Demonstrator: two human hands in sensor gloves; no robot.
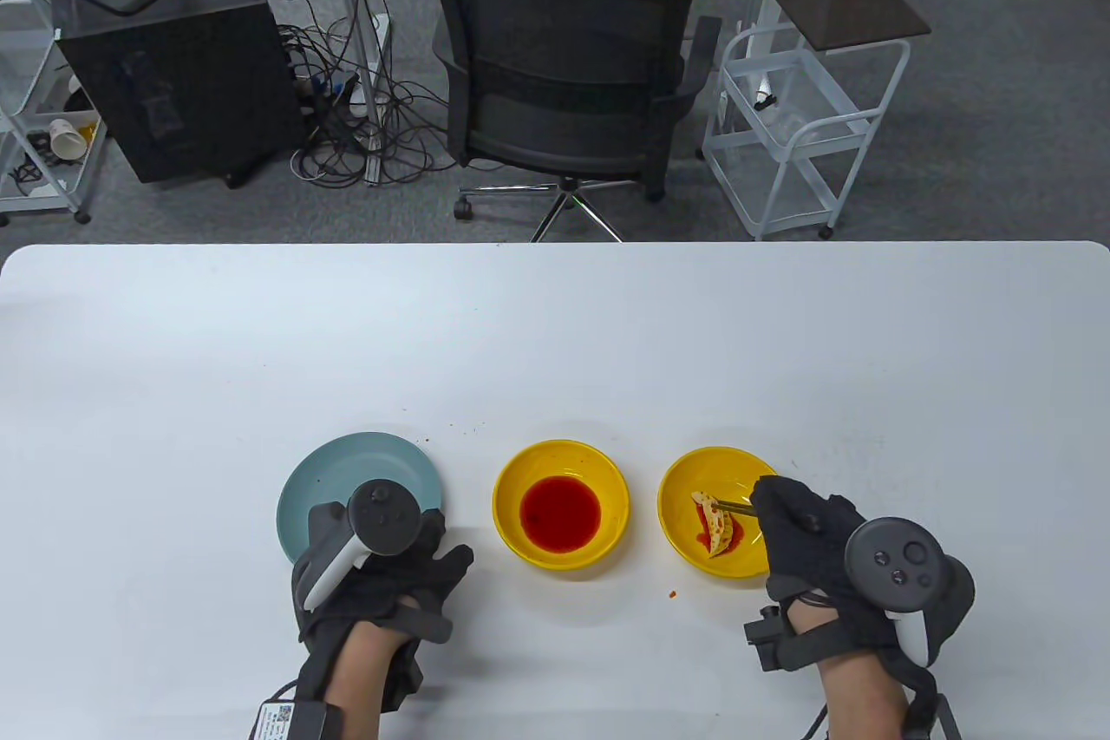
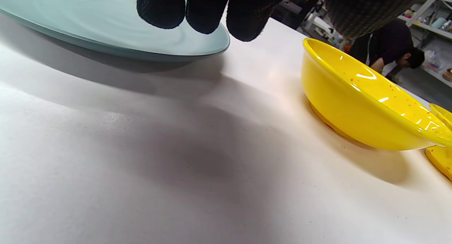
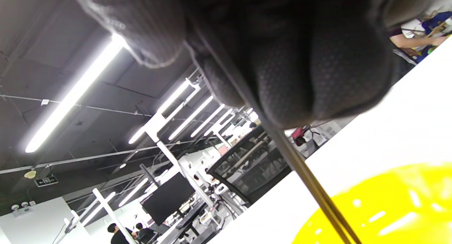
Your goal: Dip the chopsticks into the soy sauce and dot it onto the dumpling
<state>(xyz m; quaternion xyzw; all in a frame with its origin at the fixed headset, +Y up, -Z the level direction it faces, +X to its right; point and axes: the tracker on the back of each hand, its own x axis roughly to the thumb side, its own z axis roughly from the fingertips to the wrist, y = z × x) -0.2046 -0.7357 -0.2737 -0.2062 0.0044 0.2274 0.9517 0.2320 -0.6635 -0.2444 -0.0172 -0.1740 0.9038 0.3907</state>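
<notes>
Red-streaked dumpling point(image 1: 716, 528) lies in the yellow bowl point(image 1: 685, 471) right of the sauce bowl point(image 1: 560, 505). Right hand point(image 1: 811, 540) grips chopsticks point(image 1: 733, 505) touching it; left hand point(image 1: 381, 575) rests released beside the sauce bowl.

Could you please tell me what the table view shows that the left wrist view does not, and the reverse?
Only the table view shows the right hand holding chopsticks over the dumpling in the right yellow bowl, and the red sauce. Only the left wrist view shows the left hand's fingertips hanging above the plate's edge. Both show the blue plate and the sauce bowl on the white table.
</notes>
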